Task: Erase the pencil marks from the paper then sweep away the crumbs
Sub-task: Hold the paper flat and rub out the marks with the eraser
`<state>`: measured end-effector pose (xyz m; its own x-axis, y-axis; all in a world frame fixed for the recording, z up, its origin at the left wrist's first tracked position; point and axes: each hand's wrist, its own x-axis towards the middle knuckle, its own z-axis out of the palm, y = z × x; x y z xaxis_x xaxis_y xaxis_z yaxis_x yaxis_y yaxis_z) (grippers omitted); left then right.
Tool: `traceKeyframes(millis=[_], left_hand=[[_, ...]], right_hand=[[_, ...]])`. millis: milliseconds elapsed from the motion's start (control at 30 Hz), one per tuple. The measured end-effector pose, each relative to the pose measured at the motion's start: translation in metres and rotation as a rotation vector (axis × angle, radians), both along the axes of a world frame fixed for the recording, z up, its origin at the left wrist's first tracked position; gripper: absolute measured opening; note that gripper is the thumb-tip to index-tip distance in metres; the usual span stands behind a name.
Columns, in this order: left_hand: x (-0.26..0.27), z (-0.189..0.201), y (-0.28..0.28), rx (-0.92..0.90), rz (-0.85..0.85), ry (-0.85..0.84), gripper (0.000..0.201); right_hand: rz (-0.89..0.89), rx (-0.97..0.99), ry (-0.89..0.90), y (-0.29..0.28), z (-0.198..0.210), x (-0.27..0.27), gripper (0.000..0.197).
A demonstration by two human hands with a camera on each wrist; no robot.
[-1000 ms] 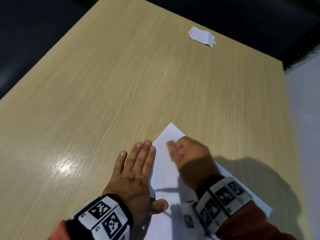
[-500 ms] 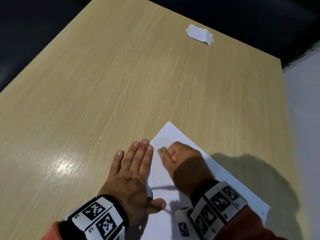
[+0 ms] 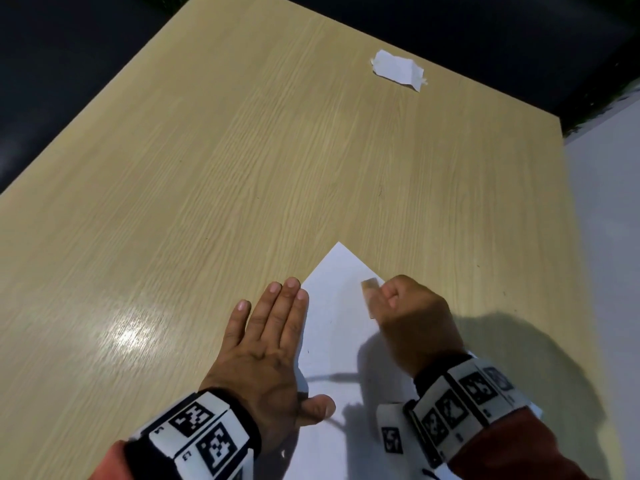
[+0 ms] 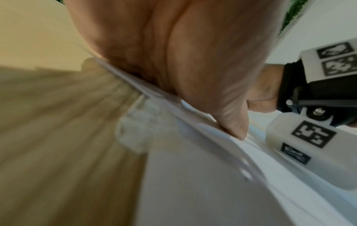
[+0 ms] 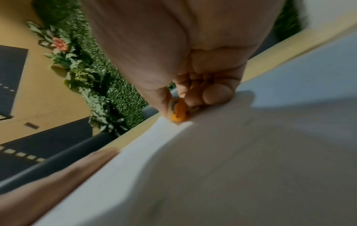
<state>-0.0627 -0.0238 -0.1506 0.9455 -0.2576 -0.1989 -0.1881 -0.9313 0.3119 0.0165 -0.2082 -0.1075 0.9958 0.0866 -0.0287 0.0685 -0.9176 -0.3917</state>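
A white sheet of paper [image 3: 334,327] lies cornerwise on the wooden table [image 3: 207,188], near its front edge. My left hand [image 3: 273,327] lies flat with straight fingers along the sheet's left edge, thumb on the paper [image 4: 212,191]. My right hand [image 3: 388,299] is curled round a small tan eraser [image 3: 369,287] and presses it on the sheet near the far corner. In the right wrist view the eraser [image 5: 178,113] looks orange, its tip on the paper [image 5: 251,160]. Faint small specks show on the sheet; pencil marks are too faint to tell.
A crumpled white scrap of paper [image 3: 398,71] lies near the table's far edge. The table's right edge [image 3: 568,237] drops to a pale floor. Dark floor surrounds the far and left sides. A plant wall [image 5: 100,73] shows in the right wrist view.
My right hand with the eraser slid left across the sheet, then back right toward the far corner. The left hand stays flat on the sheet's left edge.
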Motion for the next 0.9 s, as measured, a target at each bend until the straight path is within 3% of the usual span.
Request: traceKeyframes(millis=[67, 200, 467, 567, 633, 700, 800, 900], left_hand=[[0.001, 0.0, 0.0, -0.014, 0.004, 0.011, 0.12], [0.003, 0.0, 0.002, -0.017, -0.007, 0.023, 0.119], [-0.018, 0.009, 0.026, -0.07, 0.083, -0.07, 0.088], [-0.026, 0.006, 0.014, -0.096, 0.089, -0.048, 0.085], [-0.027, 0.003, 0.008, -0.072, 0.106, -0.003, 0.09], [-0.027, 0.003, 0.005, -0.04, 0.116, 0.02, 0.096], [-0.029, 0.004, 0.005, -0.027, 0.113, -0.01, 0.097], [-0.031, 0.003, 0.006, -0.01, 0.109, -0.037, 0.096]], right_hand=[[-0.062, 0.019, -0.044, -0.008, -0.001, 0.002, 0.04], [-0.075, 0.092, 0.243, 0.006, 0.01, -0.027, 0.041], [-0.268, 0.113, 0.172, -0.007, 0.006, -0.024, 0.045], [-0.274, 0.117, 0.203, -0.007, 0.002, -0.025, 0.036], [-0.209, 0.062, 0.155, -0.004, 0.004, -0.027, 0.024], [-0.058, 0.003, 0.013, 0.007, 0.004, -0.031, 0.026], [0.068, 0.214, 0.15, 0.047, 0.006, -0.044, 0.036], [0.183, 0.16, 0.114, 0.059, 0.0, -0.051, 0.034]])
